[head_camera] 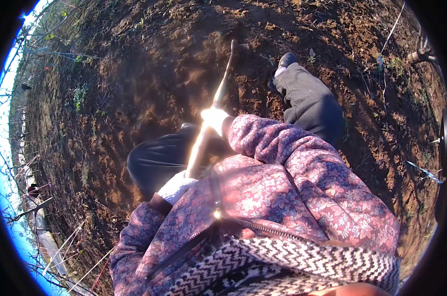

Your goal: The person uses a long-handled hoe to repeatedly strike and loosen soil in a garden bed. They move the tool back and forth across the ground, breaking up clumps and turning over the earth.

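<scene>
Both my hands wear white knitted gloves. My left hand [177, 187] is closed around the rear end of a long-handled hoe [196, 151], close against my jacket. Farther up the shaft, my right hand [215, 117] grips it; glare washes out its fingers. Beyond that hand the tool narrows into a thin, curved metal neck [229, 64]. Its bent tip is over the loose brown soil [194, 81] ahead of me. The blade is hard to make out, and I cannot tell how deep it sits.
My dark trouser legs [310, 98] are spread, with one shoe [287, 59] on the soil at right. Strings [393, 27] and bare branches [31, 211] cross the edges of view. A thick woody stem [417, 56] stands at far right. Small green weeds [81, 97] grow at left.
</scene>
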The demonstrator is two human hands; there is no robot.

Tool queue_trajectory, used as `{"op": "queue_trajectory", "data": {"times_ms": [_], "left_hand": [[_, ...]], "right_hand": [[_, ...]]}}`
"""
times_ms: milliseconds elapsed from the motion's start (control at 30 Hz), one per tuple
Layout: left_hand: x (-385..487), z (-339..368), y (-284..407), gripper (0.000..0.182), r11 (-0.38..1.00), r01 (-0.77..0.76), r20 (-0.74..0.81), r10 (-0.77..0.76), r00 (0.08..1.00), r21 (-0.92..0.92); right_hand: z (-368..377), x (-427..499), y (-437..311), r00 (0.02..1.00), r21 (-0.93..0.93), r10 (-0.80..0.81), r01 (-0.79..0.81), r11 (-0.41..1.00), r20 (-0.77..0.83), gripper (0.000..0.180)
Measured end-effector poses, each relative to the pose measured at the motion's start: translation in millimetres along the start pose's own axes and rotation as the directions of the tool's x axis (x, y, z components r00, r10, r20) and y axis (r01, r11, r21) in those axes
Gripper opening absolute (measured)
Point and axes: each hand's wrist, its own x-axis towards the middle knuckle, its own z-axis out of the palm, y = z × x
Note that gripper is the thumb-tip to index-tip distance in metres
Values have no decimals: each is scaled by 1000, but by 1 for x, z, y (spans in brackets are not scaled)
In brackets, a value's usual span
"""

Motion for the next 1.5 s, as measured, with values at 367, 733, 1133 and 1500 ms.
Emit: {"op": "queue_trajectory", "data": {"times_ms": [367, 733, 1133, 1500], "left_hand": [[63, 28, 58, 41, 774, -95, -240, 308, 921, 626], [177, 20, 81, 54, 663, -61, -110, 213, 971, 746], [109, -3, 7, 67, 580, 88, -155, 66, 986, 810], [67, -27, -32, 60, 556, 6, -179, 258, 949, 831]], "right_hand": [[-37, -59, -112, 977, 612, -134, 208, 763, -166, 27], [-137, 42, -96, 888, 124, 152, -108, 986, -433, 51], [-72, 6, -28, 958, 161, 131, -91, 983, -256, 49], [-24, -70, -41, 990, 629, 116, -41, 776, -79, 22]]}}
